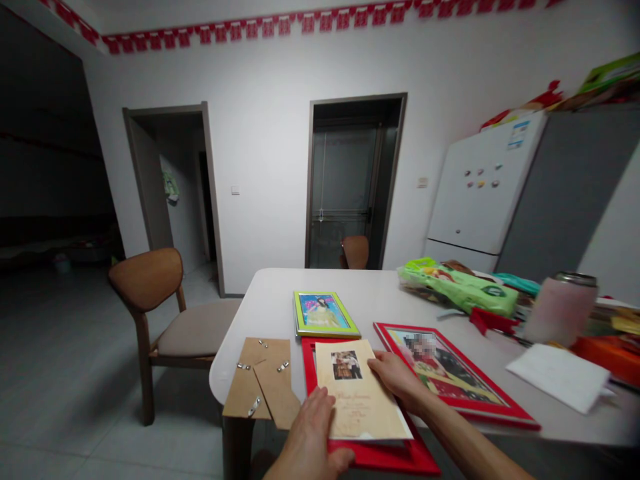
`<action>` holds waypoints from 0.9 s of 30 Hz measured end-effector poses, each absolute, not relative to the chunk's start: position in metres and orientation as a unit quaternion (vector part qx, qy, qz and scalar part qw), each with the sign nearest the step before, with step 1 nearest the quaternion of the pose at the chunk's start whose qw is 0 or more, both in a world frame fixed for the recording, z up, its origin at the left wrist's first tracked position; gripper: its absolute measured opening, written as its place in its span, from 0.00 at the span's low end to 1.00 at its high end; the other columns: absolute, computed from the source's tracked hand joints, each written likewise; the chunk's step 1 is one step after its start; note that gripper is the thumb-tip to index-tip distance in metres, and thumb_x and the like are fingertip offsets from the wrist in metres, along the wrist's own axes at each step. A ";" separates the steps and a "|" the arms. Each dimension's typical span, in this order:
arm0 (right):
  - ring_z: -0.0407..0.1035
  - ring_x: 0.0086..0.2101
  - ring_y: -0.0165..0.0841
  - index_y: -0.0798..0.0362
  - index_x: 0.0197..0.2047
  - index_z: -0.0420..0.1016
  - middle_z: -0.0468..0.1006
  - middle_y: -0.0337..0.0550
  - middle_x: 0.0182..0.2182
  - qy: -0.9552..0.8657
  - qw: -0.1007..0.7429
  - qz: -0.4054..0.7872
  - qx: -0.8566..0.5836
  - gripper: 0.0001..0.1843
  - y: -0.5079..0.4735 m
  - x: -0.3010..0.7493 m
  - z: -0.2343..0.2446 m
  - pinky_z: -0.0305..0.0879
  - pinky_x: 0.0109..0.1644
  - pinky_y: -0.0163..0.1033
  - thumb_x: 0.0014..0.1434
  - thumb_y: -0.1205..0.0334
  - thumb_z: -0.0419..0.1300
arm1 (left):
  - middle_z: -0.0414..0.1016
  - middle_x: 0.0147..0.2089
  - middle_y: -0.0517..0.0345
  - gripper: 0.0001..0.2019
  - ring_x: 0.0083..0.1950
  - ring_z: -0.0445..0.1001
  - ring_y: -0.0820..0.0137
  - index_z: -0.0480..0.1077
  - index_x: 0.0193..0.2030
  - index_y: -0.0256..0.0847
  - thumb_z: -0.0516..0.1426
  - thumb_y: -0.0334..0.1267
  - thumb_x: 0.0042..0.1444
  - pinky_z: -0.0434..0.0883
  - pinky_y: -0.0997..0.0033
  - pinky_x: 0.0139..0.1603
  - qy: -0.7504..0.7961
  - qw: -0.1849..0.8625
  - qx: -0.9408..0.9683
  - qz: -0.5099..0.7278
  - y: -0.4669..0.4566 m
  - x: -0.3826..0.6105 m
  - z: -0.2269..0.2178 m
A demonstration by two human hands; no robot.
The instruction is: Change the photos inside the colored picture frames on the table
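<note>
The white table [280,293] carries 3 picture frames. Nearest its front edge lies a red frame [390,457], flat and open. On it rests a cream mount sheet [360,400], portrait-shaped, with 1 small photo near its top and faint script below. The left hand [313,433] lies flat and spread on the sheet's lower left corner, thumb along the frame's near rail. The right hand [395,377] touches the sheet's right edge with bent fingers; whether it pinches, I cannot tell. A brown backing board [263,390] lies just left.
</note>
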State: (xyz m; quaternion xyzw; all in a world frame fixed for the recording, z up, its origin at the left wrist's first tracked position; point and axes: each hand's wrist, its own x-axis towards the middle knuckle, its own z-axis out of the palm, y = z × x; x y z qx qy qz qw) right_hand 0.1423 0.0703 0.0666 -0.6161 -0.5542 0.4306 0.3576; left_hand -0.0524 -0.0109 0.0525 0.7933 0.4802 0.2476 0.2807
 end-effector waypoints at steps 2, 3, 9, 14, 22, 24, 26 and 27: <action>0.71 0.25 0.32 0.60 0.34 0.71 0.76 0.45 0.23 -0.577 0.338 0.406 -0.623 0.16 0.072 0.142 0.065 0.62 0.27 0.32 0.46 0.65 0.45 | 0.48 0.60 0.38 0.33 0.60 0.48 0.59 0.55 0.55 0.26 0.56 0.34 0.39 0.48 0.61 0.59 0.479 0.286 0.794 0.243 -0.012 -0.054 0.056; 0.70 0.26 0.32 0.59 0.34 0.71 0.77 0.45 0.23 -0.586 0.331 0.391 -0.627 0.16 0.073 0.142 0.064 0.61 0.27 0.32 0.46 0.66 0.44 | 0.49 0.60 0.39 0.33 0.60 0.48 0.59 0.55 0.55 0.27 0.57 0.34 0.39 0.48 0.61 0.59 0.478 0.291 0.793 0.241 -0.012 -0.055 0.058; 0.69 0.33 0.36 0.60 0.33 0.71 0.76 0.55 0.31 -0.685 0.235 0.140 -0.675 0.16 0.071 0.139 0.064 0.58 0.33 0.34 0.48 0.64 0.44 | 0.50 0.60 0.42 0.33 0.60 0.48 0.59 0.56 0.55 0.32 0.58 0.35 0.39 0.49 0.59 0.59 0.472 0.306 0.791 0.239 -0.014 -0.058 0.063; 0.69 0.34 0.41 0.60 0.33 0.71 0.75 0.59 0.33 -0.690 0.112 0.059 -0.712 0.19 0.063 0.138 0.065 0.58 0.32 0.38 0.50 0.58 0.44 | 0.55 0.58 0.47 0.30 0.61 0.47 0.61 0.57 0.53 0.35 0.58 0.40 0.42 0.48 0.64 0.59 0.468 0.287 0.811 0.203 -0.011 -0.061 0.063; 0.68 0.34 0.41 0.59 0.38 0.69 0.73 0.56 0.34 -0.695 0.096 0.000 -0.713 0.18 0.056 0.136 0.061 0.57 0.33 0.40 0.50 0.58 0.46 | 0.54 0.59 0.48 0.31 0.61 0.47 0.64 0.55 0.55 0.34 0.57 0.42 0.43 0.48 0.67 0.59 0.473 0.267 0.822 0.171 -0.013 -0.064 0.072; 0.67 0.35 0.39 0.58 0.41 0.68 0.72 0.55 0.36 -0.709 0.135 0.011 -0.692 0.19 0.052 0.129 0.064 0.57 0.34 0.39 0.52 0.58 0.45 | 0.47 0.61 0.48 0.36 0.62 0.44 0.65 0.50 0.58 0.34 0.58 0.41 0.41 0.46 0.66 0.60 0.483 0.258 0.823 0.148 -0.013 -0.077 0.074; 0.66 0.37 0.37 0.57 0.44 0.67 0.71 0.53 0.38 -0.741 0.190 0.034 -0.643 0.20 0.046 0.113 0.068 0.57 0.37 0.37 0.53 0.58 0.44 | 0.43 0.62 0.51 0.39 0.62 0.41 0.64 0.49 0.58 0.36 0.59 0.38 0.38 0.43 0.65 0.61 0.514 0.221 0.818 0.132 -0.011 -0.098 0.073; 0.65 0.38 0.36 0.56 0.45 0.66 0.70 0.52 0.39 -0.759 0.214 0.050 -0.614 0.20 0.042 0.101 0.070 0.57 0.39 0.37 0.53 0.57 0.45 | 0.42 0.63 0.51 0.39 0.62 0.40 0.64 0.49 0.58 0.37 0.59 0.36 0.37 0.43 0.64 0.61 0.542 0.193 0.808 0.129 -0.009 -0.111 0.070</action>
